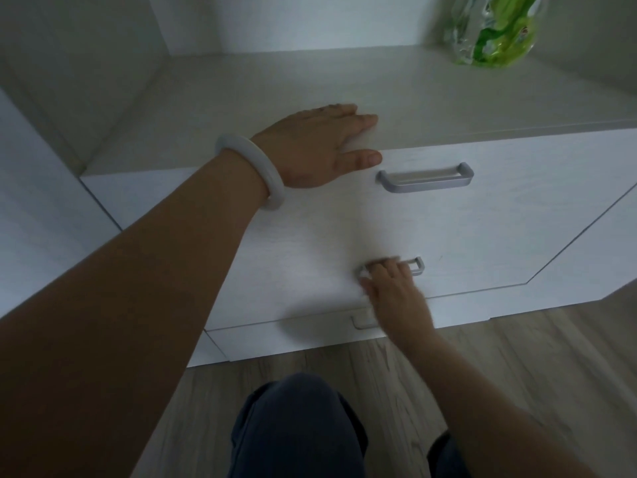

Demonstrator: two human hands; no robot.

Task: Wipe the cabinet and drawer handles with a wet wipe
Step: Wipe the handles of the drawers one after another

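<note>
1. The middle handle point(391, 267) lies on the second drawer front, long axis horizontal. The right hand point(393, 291) is on its left half; the right end is left exposed.
2. Remaining travel along the bar is judged to be rightward from the fingers, parallel to the bar.
3. Right fingers point(379, 269) are curled over the bar from the front and below. A wipe is not clearly seen under them; motion blur hides it, so it cannot be told whether one is held.
4. The top handle point(425, 177) sits well above on the upper drawer, also horizontal, untouched. It lies just right of the left hand point(317, 146), so the left hand is nearer to it.
5. The left hand is laid flat on the cabinet top point(448, 98) at its front edge, fingers straight, thumb over the drawer face, nothing held. It is judged to be a brace.
6. A bottom handle point(362, 324) is partly hidden behind the right wrist.
7. A green-and-clear packet point(496, 29) stands at the back right of the cabinet top, possibly the wipes; blurred.
</note>
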